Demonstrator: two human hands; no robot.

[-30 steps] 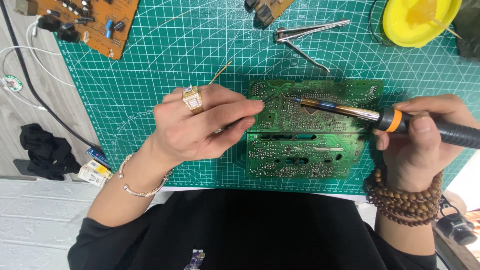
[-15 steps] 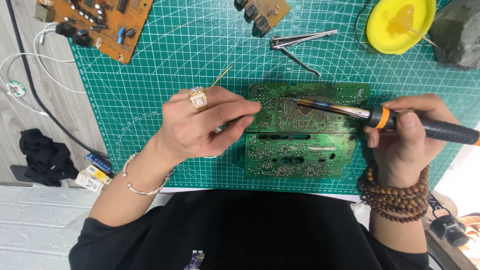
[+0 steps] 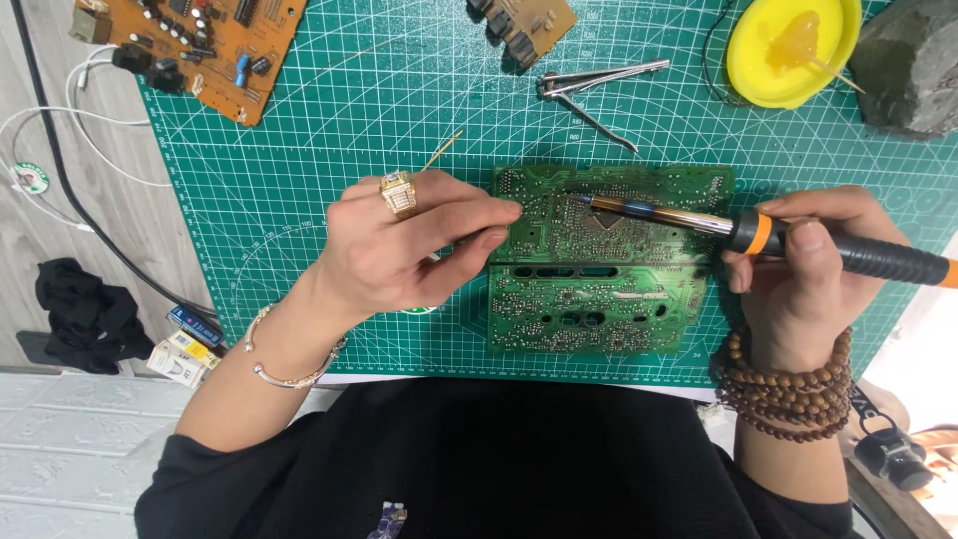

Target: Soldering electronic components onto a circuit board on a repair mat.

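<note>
A green circuit board (image 3: 599,289) lies solder side up on the green cutting mat (image 3: 349,120). My left hand (image 3: 404,245), wearing a gold ring and a thin bangle, pinches the board's left edge between fingers and thumb. A thin yellowish wire (image 3: 441,150) pokes out behind that hand. My right hand (image 3: 798,279), with wooden bead bracelets on the wrist, grips a soldering iron (image 3: 758,235) by its black and orange handle. The iron's metal tip rests on the upper middle of the board.
An orange circuit board (image 3: 215,45) with components lies at the back left. Metal tweezers (image 3: 599,85) and a small brown board (image 3: 524,25) sit at the back centre. A yellow dish of flux (image 3: 793,50) and a grey rock (image 3: 913,65) stand at the back right. Cables and a dark cloth (image 3: 85,314) lie left of the mat.
The view has shifted slightly. My hands hold nearly the same pose, and the iron's tip stays on the upper board.
</note>
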